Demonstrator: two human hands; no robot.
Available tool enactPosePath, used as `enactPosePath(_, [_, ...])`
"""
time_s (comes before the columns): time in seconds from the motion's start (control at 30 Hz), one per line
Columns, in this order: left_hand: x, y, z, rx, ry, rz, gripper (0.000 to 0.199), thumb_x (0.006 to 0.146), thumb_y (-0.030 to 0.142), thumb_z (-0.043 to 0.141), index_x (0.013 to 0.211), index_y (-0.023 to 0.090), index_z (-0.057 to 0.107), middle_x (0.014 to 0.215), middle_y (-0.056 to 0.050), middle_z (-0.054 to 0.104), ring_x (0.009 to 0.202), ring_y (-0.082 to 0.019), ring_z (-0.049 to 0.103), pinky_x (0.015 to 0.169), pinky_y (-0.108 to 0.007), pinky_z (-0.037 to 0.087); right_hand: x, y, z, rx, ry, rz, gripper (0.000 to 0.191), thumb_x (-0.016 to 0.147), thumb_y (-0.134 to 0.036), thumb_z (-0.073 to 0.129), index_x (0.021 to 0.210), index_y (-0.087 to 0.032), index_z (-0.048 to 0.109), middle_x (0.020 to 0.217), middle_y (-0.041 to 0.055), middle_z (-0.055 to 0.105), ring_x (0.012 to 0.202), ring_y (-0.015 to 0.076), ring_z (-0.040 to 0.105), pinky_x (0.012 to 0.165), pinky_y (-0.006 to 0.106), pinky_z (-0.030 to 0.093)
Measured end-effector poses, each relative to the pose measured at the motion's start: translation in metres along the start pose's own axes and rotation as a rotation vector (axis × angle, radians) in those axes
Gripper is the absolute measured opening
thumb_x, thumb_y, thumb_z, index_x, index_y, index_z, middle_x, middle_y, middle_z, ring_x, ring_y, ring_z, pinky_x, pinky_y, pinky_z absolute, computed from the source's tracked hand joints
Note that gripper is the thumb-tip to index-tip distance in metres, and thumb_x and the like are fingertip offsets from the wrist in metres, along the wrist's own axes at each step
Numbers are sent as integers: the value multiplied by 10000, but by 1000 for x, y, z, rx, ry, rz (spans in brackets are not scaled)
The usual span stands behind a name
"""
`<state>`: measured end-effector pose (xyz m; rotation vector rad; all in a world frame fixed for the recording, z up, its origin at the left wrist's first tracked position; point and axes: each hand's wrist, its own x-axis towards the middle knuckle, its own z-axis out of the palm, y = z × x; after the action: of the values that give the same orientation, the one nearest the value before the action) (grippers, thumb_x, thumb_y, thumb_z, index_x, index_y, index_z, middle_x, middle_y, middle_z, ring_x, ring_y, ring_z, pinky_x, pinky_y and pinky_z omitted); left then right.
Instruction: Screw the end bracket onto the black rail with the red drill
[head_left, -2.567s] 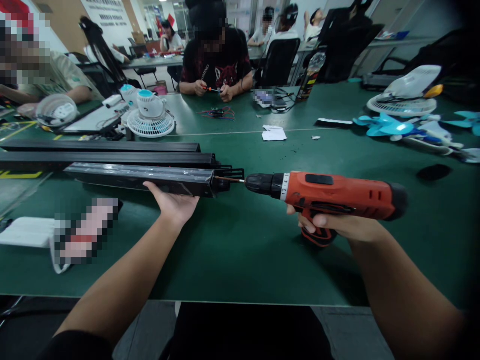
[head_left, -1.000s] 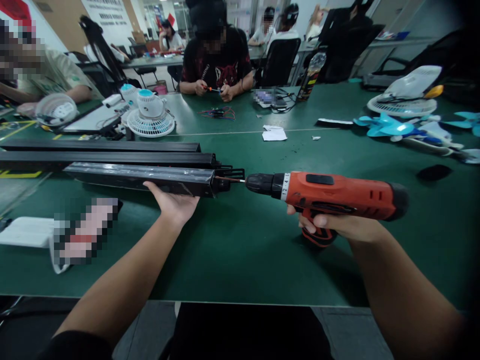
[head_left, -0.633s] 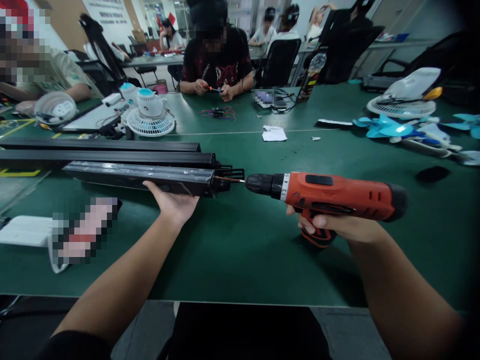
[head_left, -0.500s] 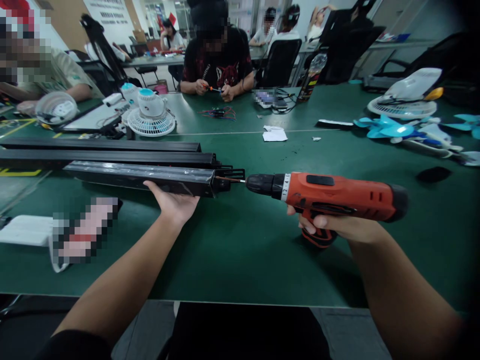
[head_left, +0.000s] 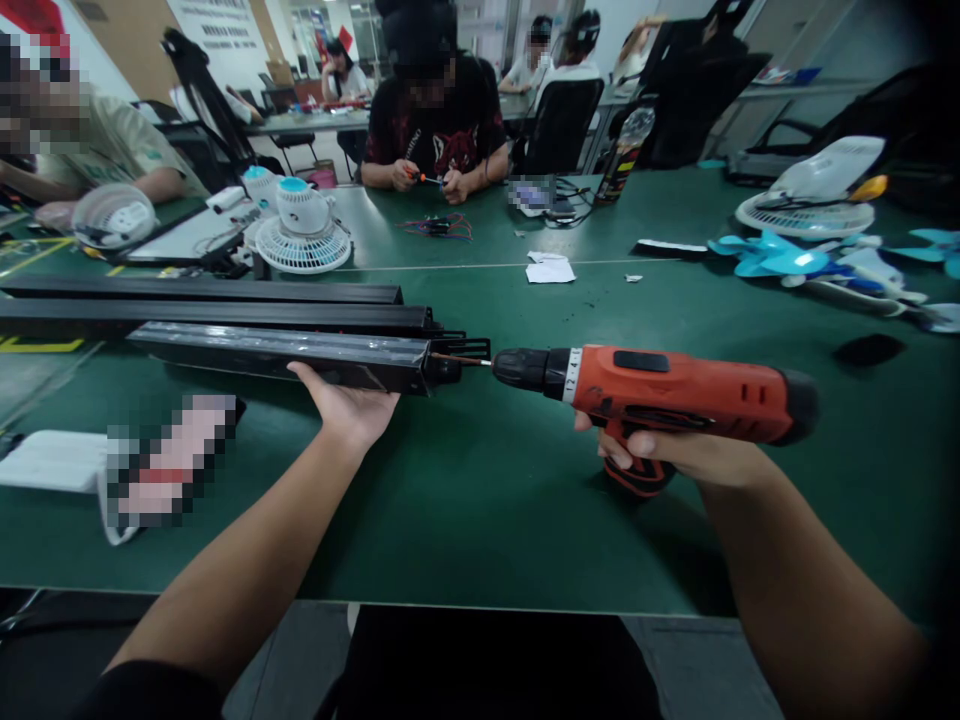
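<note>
An orange cordless drill (head_left: 690, 385) is in my right hand (head_left: 675, 455), its fingers wrapped round the handle and its black chuck pointing left. A thin bit (head_left: 469, 362) runs from the chuck to the right end of a black rectangular bar (head_left: 352, 362). Whether the tip sits in a screw there I cannot tell. My left hand (head_left: 352, 405) grips that bar near its right end from below, thumb along the near side; the other fingers are hidden under it. Two more long black bars (head_left: 225, 312) lie just behind, with dark wire brackets at their right ends.
On the green table (head_left: 480, 520) lie a blurred pink phone-like thing (head_left: 176, 460) and a white box (head_left: 56, 460) at left. White fans (head_left: 302, 245) stand behind the bars. Blue fan blades (head_left: 772, 255) lie at right. A person (head_left: 435, 130) sits opposite, holding a screwdriver.
</note>
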<state>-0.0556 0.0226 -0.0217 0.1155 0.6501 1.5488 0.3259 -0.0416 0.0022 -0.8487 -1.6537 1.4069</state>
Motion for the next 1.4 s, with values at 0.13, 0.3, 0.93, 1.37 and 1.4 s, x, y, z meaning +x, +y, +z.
enactPosePath(0.13, [-2,-1,2,6,11,6,1121,956,1081,345,1798,359,507,1761,-133,646,1636,-394,604,1241,-513,608,0,2,0,3,28,-12,397,901,-525,1012,1141,-232,897,911,61,837,557,134,671,524,287,648])
enactPosePath(0.3, [1,0,0,-4,4,23,1073,978,1061,347,1792,380,510,1759,-123,650,1620,-385,625,1232,-523,614,1,3,-2,21,-58,-25,383,962,-527,970,1186,-224,905,692,-2,741,575,152,684,568,274,660])
enactPosePath(0.93, [-1,0,2,2,-3,23,1078,991,1051,318,1808,367,480,1752,-123,656,1665,-381,582,1286,-531,571,2,1,1,23,-41,-39,372,962,-542,976,1174,-240,921,680,-12,745,576,142,690,611,265,680])
enactPosePath(1.37, [0,1,0,-18,-22,5,1059,988,1050,327,1806,395,481,1725,-122,681,1621,-384,626,1250,-531,599,0,2,2,30,-22,-49,391,961,-551,970,1179,-230,919,667,-10,734,565,147,668,573,271,653])
enactPosePath(1.4, [1,1,0,-25,-28,5,1061,985,1052,331,1806,397,482,1725,-123,682,1616,-388,630,1239,-530,607,0,2,3,31,-18,-51,396,959,-554,970,1178,-228,918,664,-12,729,562,148,666,567,273,651])
